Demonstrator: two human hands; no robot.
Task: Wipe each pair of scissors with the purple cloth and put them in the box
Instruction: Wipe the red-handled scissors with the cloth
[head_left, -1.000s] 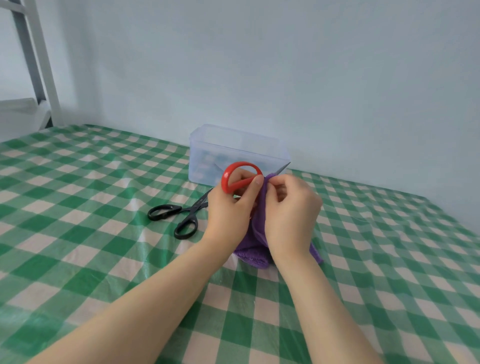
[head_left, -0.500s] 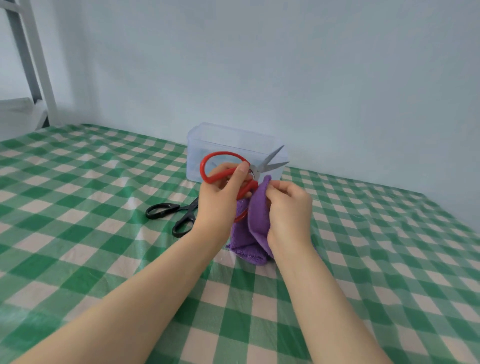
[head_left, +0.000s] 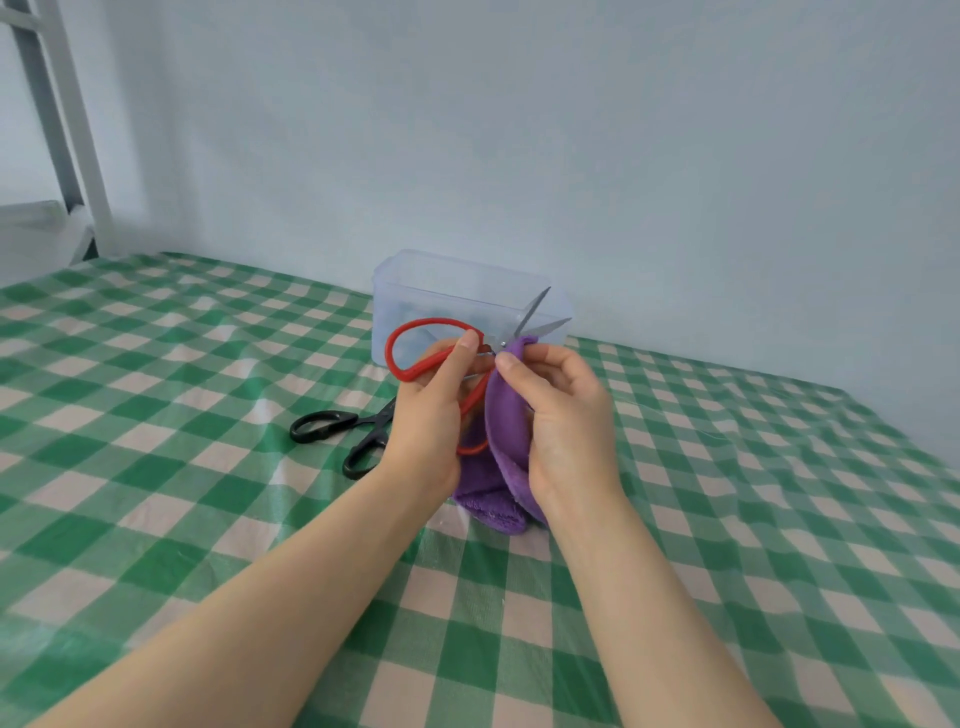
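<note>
My left hand (head_left: 434, 410) grips the red-handled scissors (head_left: 410, 343) by their handle loops, above the table. Their steel blades stand slightly apart and point up to the right, in front of the box. My right hand (head_left: 563, 421) pinches the purple cloth (head_left: 504, 431) against the scissors near the pivot; the cloth hangs down to the table. A pair of black scissors (head_left: 337, 431) lies flat on the tablecloth to the left of my left hand. The clear plastic box (head_left: 457, 286) stands behind my hands, near the wall.
A green and white checked cloth covers the table (head_left: 156, 467). A pale wall runs close behind the box. A grey and white metal frame (head_left: 62, 130) stands at the far left corner.
The red scissors rose and their blades came out of the cloth and parted slightly. My right hand slid the cloth down from the blades to the pivot.
</note>
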